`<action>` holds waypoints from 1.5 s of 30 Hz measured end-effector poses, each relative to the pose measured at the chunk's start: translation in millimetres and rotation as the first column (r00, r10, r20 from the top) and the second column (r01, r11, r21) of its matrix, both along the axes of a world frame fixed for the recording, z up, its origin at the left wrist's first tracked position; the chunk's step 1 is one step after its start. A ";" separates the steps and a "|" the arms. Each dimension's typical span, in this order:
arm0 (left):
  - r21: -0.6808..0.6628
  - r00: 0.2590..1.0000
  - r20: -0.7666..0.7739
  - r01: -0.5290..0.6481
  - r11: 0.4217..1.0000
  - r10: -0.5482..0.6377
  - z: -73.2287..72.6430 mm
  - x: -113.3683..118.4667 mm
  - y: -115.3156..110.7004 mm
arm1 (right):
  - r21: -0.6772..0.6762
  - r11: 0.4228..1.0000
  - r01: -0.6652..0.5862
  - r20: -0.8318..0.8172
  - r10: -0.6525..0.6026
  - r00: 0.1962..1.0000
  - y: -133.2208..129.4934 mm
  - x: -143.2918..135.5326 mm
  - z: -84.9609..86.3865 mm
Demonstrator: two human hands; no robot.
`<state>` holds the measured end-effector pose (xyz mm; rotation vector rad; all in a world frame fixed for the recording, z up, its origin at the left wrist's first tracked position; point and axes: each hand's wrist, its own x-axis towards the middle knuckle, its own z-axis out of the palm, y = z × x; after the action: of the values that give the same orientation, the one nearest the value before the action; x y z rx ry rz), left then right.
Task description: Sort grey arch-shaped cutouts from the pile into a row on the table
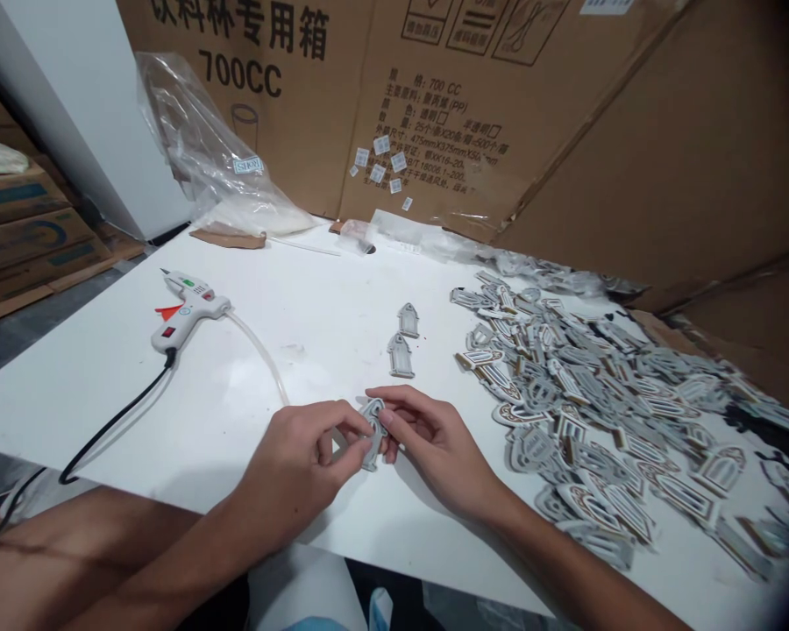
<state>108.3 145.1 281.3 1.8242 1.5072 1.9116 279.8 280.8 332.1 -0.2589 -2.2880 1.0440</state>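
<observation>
Between my two hands, just above the front of the white table [197,412], is a small grey window-shaped piece [372,431] with an arched top. My left hand [322,438] pinches it from the left with thumb and fingertips. From the right, my right hand [427,429] grips its upper edge, thumb on top and fingers curled behind. Part of the piece is hidden by my fingers. Two similar grey pieces, one upper [408,321] and one lower [401,357], lie flat on the table just beyond my hands, close together.
A large heap of similar grey, white and gold pieces [565,386] spreads over the right side. At left lies a white glue gun [194,302] with a red trigger, black cord and glue stick. Clear plastic bags [230,166] and a big cardboard box [342,105] stand behind.
</observation>
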 end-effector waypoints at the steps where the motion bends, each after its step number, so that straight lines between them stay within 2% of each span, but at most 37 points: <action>1: 0.003 1.000 -0.013 -0.001 1.000 0.002 -0.3 0.2 0.4 | -0.001 1.000 -0.005 0.002 0.005 1.000 -0.1 -0.1 -0.2; 6: 0.009 1.000 -0.030 -0.010 1.000 0.010 -4.7 0.9 4.7 | -0.013 0.999 -0.033 -0.002 0.033 0.999 0.2 -0.2 -2.2; 16: 0.137 0.992 -0.099 -0.065 0.988 0.079 -14.4 3.4 10.6 | -0.014 0.999 -0.040 -0.003 0.040 0.999 1.8 -1.0 -3.5; 23: 0.210 0.989 -0.079 -0.108 0.972 0.127 -20.7 8.5 12.1 | -0.029 0.999 -0.042 -0.014 0.041 0.999 1.6 -0.5 -3.9; 31: 0.273 0.959 -0.200 -0.144 0.951 0.203 -20.5 6.3 12.0 | -0.035 0.998 -0.058 -0.020 0.057 0.998 0.5 -0.2 -3.7; 38: 0.263 0.953 -0.177 -0.197 0.944 0.248 -23.1 6.6 13.9 | -0.034 0.996 -0.087 -0.025 0.086 0.996 0.6 2.3 -0.5; 45: 0.222 0.950 -0.169 -0.223 0.949 0.262 -25.1 8.3 13.3 | 0.041 0.999 -0.013 -0.014 0.013 1.000 -0.4 0.9 -1.4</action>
<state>116.7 158.4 256.1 2.0506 1.7318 2.1161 280.7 280.5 330.8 -0.2194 -2.2988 1.0013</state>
